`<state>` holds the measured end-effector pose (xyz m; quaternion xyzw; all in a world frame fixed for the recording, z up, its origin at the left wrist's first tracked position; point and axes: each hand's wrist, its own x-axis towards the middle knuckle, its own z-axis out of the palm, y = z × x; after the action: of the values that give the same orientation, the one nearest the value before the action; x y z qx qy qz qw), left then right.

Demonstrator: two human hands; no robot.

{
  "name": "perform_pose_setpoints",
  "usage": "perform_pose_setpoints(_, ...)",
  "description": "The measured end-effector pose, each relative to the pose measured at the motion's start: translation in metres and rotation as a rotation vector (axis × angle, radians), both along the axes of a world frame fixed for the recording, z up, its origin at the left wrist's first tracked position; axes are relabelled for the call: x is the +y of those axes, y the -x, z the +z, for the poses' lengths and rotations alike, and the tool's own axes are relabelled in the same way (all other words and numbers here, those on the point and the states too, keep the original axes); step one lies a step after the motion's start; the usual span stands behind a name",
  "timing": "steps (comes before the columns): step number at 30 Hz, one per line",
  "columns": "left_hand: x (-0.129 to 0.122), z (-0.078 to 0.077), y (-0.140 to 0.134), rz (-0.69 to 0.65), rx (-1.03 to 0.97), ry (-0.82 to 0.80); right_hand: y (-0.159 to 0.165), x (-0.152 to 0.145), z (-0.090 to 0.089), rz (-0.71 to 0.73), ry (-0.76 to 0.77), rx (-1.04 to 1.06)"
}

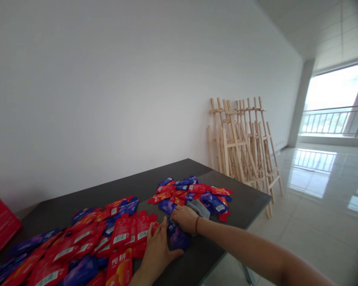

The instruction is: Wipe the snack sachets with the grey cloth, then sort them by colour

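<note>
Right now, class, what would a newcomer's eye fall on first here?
The red and blue packets spread over the dark table, where the left hand and right hand press on a blue packet. Behind, wooden easels lean on the white wall, with a bright window far right.

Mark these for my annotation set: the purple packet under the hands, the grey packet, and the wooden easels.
purple packet (179, 237), head view, on its front face below the right hand.
grey packet (200, 207), head view, on its flat middle.
wooden easels (241, 143), head view, on the leaning frames.
</note>
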<state>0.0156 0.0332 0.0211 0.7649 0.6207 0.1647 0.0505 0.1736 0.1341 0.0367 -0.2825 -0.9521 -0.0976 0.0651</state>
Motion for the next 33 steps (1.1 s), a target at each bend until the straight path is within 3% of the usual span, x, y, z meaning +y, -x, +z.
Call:
perform_pose_setpoints(6, 0.003, 0.000, 0.000, 0.001, 0.001, 0.020, -0.007, -0.003, 0.001, 0.164, 0.034, -0.016)
perform_pose_setpoints(11, 0.001, 0.003, 0.000, 0.010, 0.000, 0.029, -0.031, -0.025, 0.001, 0.349, 0.110, 0.059)
perform_pose_setpoints(15, -0.002, 0.004, -0.001, -0.001, -0.001, 0.017, -0.053, -0.045, -0.005, 0.414, 0.200, 0.109)
perform_pose_setpoints(21, -0.001, 0.001, 0.001, -0.012, 0.015, -0.015, -0.072, -0.046, -0.006, 0.345, 0.254, 0.149)
perform_pose_setpoints(28, -0.003, 0.012, -0.003, 0.003, 0.075, -0.036, -0.048, -0.026, -0.005, 0.130, 0.178, 0.196)
perform_pose_setpoints(33, -0.007, 0.024, -0.013, 0.008, 0.103, -0.008, -0.046, -0.031, -0.007, 0.177, 0.190, 0.217)
